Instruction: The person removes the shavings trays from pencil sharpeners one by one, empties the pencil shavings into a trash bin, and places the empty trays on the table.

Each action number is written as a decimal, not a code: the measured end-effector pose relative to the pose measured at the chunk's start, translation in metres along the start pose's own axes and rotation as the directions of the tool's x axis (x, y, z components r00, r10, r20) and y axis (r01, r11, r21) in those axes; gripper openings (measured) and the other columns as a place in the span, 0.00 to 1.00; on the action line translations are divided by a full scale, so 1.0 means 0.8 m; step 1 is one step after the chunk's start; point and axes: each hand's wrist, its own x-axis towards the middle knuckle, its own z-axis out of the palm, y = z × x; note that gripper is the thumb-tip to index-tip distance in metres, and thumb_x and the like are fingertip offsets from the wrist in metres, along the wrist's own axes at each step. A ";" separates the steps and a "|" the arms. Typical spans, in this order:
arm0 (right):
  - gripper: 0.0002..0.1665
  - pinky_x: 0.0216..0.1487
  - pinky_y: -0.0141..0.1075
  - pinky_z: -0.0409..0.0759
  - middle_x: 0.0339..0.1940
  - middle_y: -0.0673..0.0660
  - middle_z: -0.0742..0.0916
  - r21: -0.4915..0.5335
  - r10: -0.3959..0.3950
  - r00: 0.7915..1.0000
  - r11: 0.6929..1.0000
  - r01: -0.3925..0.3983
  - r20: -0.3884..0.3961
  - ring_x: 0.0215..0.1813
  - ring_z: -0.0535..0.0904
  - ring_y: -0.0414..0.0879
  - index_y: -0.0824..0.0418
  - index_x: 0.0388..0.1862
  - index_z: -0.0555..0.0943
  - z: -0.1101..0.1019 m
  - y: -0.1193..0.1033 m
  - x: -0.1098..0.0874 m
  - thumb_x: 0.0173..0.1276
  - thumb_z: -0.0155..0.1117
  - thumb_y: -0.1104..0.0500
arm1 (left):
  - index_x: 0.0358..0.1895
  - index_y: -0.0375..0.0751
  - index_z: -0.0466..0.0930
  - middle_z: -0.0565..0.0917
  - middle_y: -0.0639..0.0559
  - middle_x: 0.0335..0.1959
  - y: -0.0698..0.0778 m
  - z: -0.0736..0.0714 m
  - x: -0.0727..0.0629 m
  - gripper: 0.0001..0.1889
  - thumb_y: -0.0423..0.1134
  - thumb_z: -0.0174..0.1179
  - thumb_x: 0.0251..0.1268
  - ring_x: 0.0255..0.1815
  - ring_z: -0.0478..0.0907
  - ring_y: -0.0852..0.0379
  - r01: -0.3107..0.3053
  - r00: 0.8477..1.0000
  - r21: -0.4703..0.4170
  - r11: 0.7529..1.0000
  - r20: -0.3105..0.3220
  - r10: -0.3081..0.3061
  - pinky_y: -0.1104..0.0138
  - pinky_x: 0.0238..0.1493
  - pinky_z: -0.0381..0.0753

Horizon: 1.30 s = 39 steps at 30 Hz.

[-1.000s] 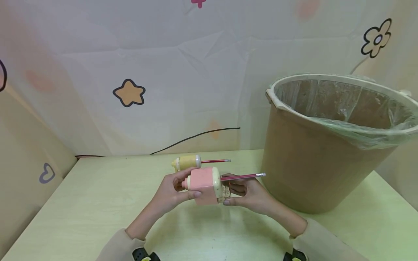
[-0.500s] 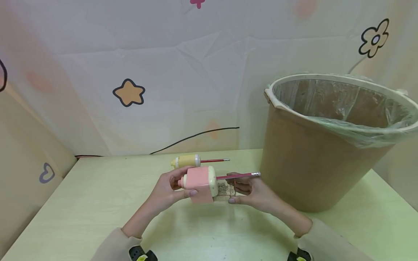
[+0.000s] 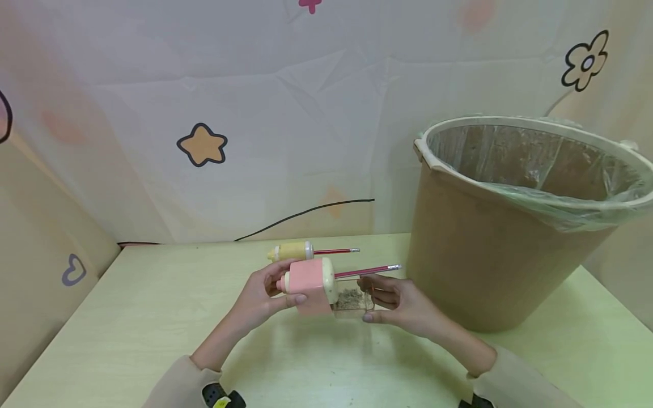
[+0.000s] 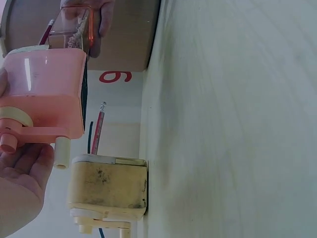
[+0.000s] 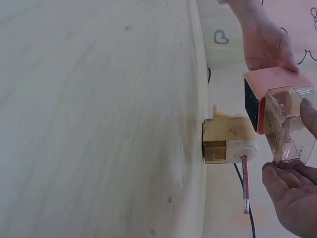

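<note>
Head view: above a pale wood-grained desk point(image 3: 153, 320), the left hand point(image 3: 257, 297) curls round a boxy pink-and-cream plastic pencil sharpener point(image 3: 308, 280), apparently steadying it, while the right hand point(image 3: 406, 306) pinches its jutting clear plastic drawer point(image 3: 352, 313) holding grey shavings point(image 3: 351, 298). Beyond: a scuffed yellow plastic sharpener point(image 3: 293, 251); rightward, a tapering brown bin point(image 3: 464, 255) with crinkled liner point(image 3: 561, 211).

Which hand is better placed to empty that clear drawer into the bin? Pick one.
The right hand, likely: it grips the clear drawer of grey shavings and is nearer the bin, while the left hand holds the pink sharpener.
</note>
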 end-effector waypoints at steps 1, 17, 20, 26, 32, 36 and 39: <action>0.47 0.57 0.34 0.69 0.63 0.70 0.69 0.002 -0.002 1.000 1.000 0.002 0.000 0.64 0.63 0.61 0.75 0.65 0.59 0.000 0.000 -0.001 0.54 0.70 0.54 | 0.58 0.30 0.68 0.79 0.39 0.47 -0.001 0.000 0.000 0.30 0.32 0.67 0.49 0.35 0.75 0.60 -0.001 1.000 0.001 1.000 0.000 0.001 0.67 0.42 0.75; 0.47 0.55 0.39 0.70 0.61 0.75 0.67 0.003 0.010 1.000 1.000 -0.010 -0.022 0.62 0.63 0.66 0.75 0.64 0.61 -0.001 -0.002 -0.015 0.52 0.71 0.55 | 0.59 0.34 0.68 0.78 0.40 0.51 -0.006 0.001 0.006 0.31 0.33 0.67 0.49 0.46 0.75 0.52 0.049 0.999 0.049 0.998 -0.019 -0.048 0.59 0.49 0.72; 0.45 0.57 0.38 0.69 0.61 0.74 0.68 -0.024 0.013 1.000 1.000 -0.014 -0.025 0.63 0.64 0.66 0.74 0.64 0.61 -0.001 -0.003 -0.018 0.53 0.70 0.56 | 0.59 0.33 0.68 0.79 0.40 0.49 -0.009 0.001 0.006 0.31 0.33 0.68 0.49 0.43 0.75 0.53 0.055 0.998 0.048 0.997 -0.017 -0.054 0.61 0.46 0.73; 0.44 0.59 0.40 0.67 0.61 0.72 0.70 -0.095 -0.013 0.999 0.995 0.010 -0.030 0.63 0.65 0.64 0.74 0.64 0.62 -0.002 -0.004 -0.024 0.54 0.70 0.58 | 0.59 0.31 0.68 0.80 0.39 0.46 -0.014 0.001 0.007 0.31 0.32 0.68 0.48 0.36 0.75 0.58 0.058 0.998 0.036 0.998 -0.020 -0.057 0.68 0.39 0.75; 0.43 0.56 0.42 0.70 0.61 0.71 0.71 -0.142 -0.012 0.999 0.990 0.006 -0.038 0.61 0.67 0.65 0.73 0.64 0.63 -0.002 -0.006 -0.029 0.54 0.70 0.57 | 0.58 0.31 0.69 0.80 0.39 0.46 -0.017 0.001 0.009 0.32 0.31 0.69 0.47 0.35 0.75 0.59 0.074 0.997 0.029 0.997 -0.030 -0.073 0.69 0.37 0.75; 0.43 0.56 0.43 0.70 0.61 0.71 0.71 -0.132 -0.012 0.999 0.991 0.008 -0.035 0.61 0.67 0.65 0.72 0.64 0.63 -0.002 -0.006 -0.031 0.54 0.70 0.57 | 0.58 0.30 0.69 0.80 0.38 0.47 -0.018 0.001 0.011 0.32 0.31 0.69 0.46 0.35 0.76 0.60 0.073 0.997 0.029 0.997 -0.032 -0.072 0.69 0.38 0.76; 0.42 0.57 0.43 0.69 0.61 0.71 0.71 -0.113 -0.016 0.999 0.994 0.012 -0.033 0.61 0.66 0.65 0.71 0.64 0.63 -0.002 -0.006 -0.033 0.54 0.69 0.58 | 0.57 0.30 0.69 0.80 0.38 0.47 -0.020 0.002 0.013 0.31 0.31 0.69 0.46 0.35 0.77 0.60 0.067 0.997 0.030 0.997 -0.030 -0.067 0.69 0.38 0.76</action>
